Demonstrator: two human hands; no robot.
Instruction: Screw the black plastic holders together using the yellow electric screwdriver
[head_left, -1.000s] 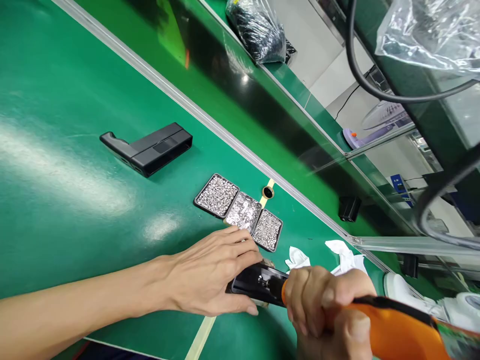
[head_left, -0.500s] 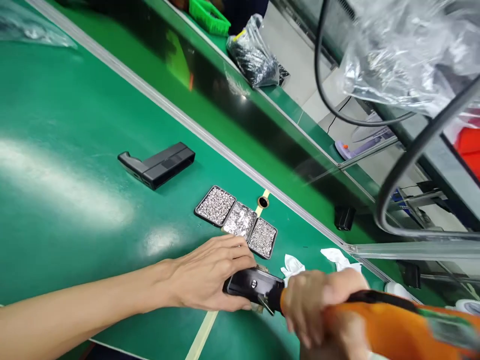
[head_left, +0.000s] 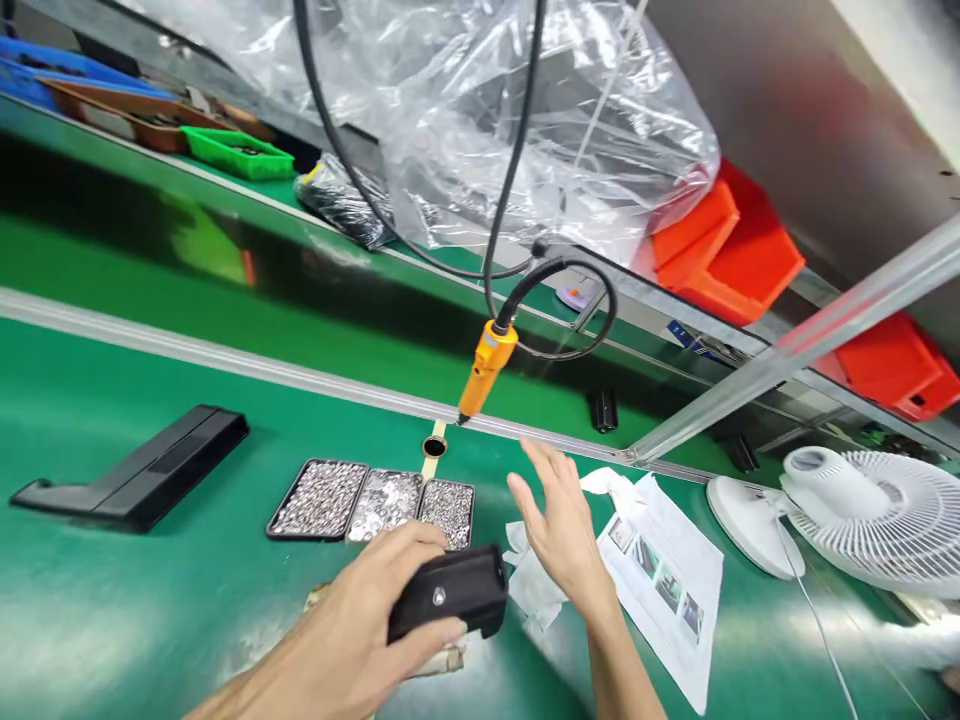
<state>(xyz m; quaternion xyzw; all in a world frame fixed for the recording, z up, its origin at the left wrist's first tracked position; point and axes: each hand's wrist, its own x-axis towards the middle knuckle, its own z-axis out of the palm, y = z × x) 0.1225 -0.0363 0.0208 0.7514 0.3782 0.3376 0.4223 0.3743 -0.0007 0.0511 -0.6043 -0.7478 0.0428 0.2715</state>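
Observation:
My left hand (head_left: 352,625) is wrapped round a black plastic housing (head_left: 469,592) with a shiny screw in its upper face. Below the housing, a tan and white piece partly shows. To the right, my right hand (head_left: 559,525) is empty, its fingers stretched out and apart. An orange electric screwdriver (head_left: 489,368) hangs tilted from a black cable beyond my hands. Just past my left hand stand three small black trays (head_left: 306,538) of tiny metal parts. A longer black housing (head_left: 154,470) with a hooked end lies at the left.
White cloths (head_left: 536,585) and a printed sheet (head_left: 667,590) lie right of my right hand. A white fan (head_left: 877,520) stands farther right. Clear plastic bags (head_left: 525,130) and red bins (head_left: 727,250) are overhead. A metal rail (head_left: 150,345) crosses behind the trays.
My right hand has let go of the electric screwdriver and opened; the screwdriver now hangs behind the trays. My left hand still holds the black housing. The view has turned rightward.

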